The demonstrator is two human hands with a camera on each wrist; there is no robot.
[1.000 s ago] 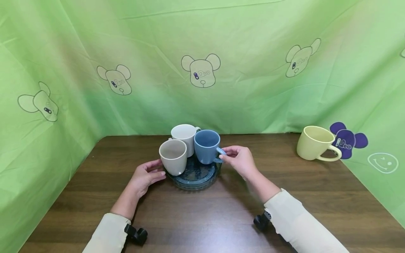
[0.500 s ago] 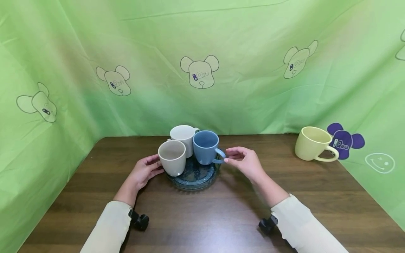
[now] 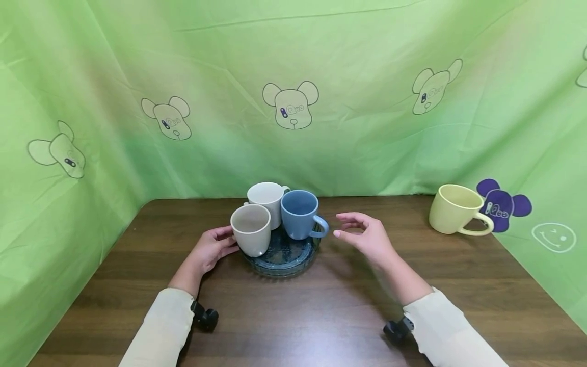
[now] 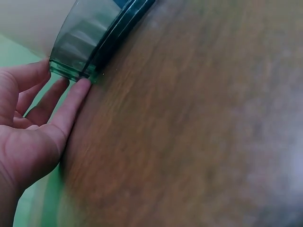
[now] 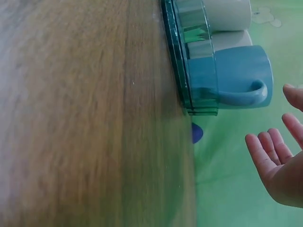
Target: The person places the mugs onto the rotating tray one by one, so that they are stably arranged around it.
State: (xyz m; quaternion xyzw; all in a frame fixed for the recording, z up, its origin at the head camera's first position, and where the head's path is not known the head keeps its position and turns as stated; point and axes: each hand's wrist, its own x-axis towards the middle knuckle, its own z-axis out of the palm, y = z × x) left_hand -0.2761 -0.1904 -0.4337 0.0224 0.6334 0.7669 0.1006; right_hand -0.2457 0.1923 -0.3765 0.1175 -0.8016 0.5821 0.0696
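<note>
In the head view, a round clear blue-green tray with a raised rim bears three mugs. A beige mug stands at its front left, a white mug behind, and a blue mug at right, its handle pointing right. My left hand rests against the tray's left side; the left wrist view has its fairly straight fingertips touching the see-through wall. Right of the blue handle, my right hand hovers with fingers apart, holding nothing. The right wrist view confirms a gap between fingers and mug.
A yellow mug stands at the table's back right, handle to the right. The brown wooden table ends at a green printed cloth behind and at both sides. Each wrist wears a small black camera.
My right hand has let go of the blue mug's handle and drawn away to the right. The mugs, the tray and my left hand stay almost where they were.
</note>
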